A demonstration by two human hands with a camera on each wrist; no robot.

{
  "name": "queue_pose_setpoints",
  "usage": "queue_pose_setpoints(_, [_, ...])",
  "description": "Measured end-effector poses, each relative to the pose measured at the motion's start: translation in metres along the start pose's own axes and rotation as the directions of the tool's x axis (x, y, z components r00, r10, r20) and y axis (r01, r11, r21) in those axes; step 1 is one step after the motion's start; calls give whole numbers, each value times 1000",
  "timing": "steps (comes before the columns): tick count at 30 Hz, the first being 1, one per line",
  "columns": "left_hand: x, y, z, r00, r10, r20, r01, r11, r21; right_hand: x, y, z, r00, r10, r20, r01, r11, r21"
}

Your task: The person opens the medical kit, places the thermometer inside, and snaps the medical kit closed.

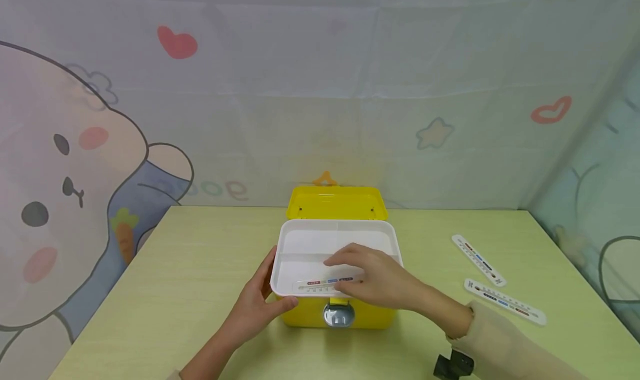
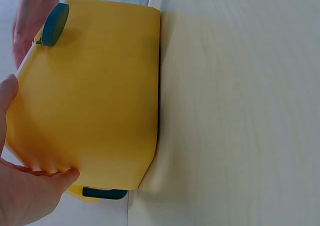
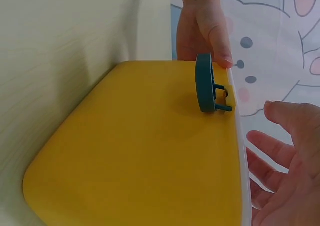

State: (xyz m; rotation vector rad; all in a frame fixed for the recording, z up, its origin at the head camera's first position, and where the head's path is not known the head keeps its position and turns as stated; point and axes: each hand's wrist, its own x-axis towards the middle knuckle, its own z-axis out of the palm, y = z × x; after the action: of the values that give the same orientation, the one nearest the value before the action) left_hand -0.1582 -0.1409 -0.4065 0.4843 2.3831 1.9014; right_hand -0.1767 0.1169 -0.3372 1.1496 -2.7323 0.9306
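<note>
A yellow storage box (image 1: pixel 370 316) stands on the table with its lid (image 1: pixel 337 202) tipped back. Set in its top is a white divided tray (image 1: pixel 305 241). One flat white thermometer (image 1: pixel 312 285) lies along the tray's front edge. My left hand (image 1: pixel 255 302) grips the box's left front corner, thumb at the front and fingers along the side. Over the tray's right half hovers my right hand (image 1: pixel 377 277), its fingers loosely spread and holding nothing. Its thumb tip is by the thermometer; whether they touch, I cannot tell. A round latch (image 1: pixel 339 315) hangs on the box front.
Two more white thermometers (image 1: pixel 479 260) (image 1: pixel 505 301) lie on the table (image 1: pixel 200 258) to the right of the box. A printed cloth (image 1: pixel 280 119) hangs behind the table. Near my right sleeve is a small black device (image 1: pixel 454 364).
</note>
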Motion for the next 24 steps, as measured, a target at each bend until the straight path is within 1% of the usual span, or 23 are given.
queue_pose_setpoints(3, [0,0,0,1000,-4,-1,4,1000,0,-3,1,-1,1000,7,-8,-7,1000,22])
queue_pose_setpoints(8, [0,1,0,1000,-5,-1,5,1000,-3,-10,2,-6,999,16,-33,-15,1000,23])
queue_pose_setpoints(12, [0,1,0,1000,6,-1,-6,1000,-5,-15,4,-10,999,20,-47,-19,1000,24])
queue_pose_setpoints(18, [0,1,0,1000,14,2,-14,1000,-8,-23,10,-16,997,0,-81,3,999,42])
queue_pose_setpoints(24, [0,0,0,1000,9,5,-9,1000,-8,-32,15,-22,990,-20,-143,27,999,46])
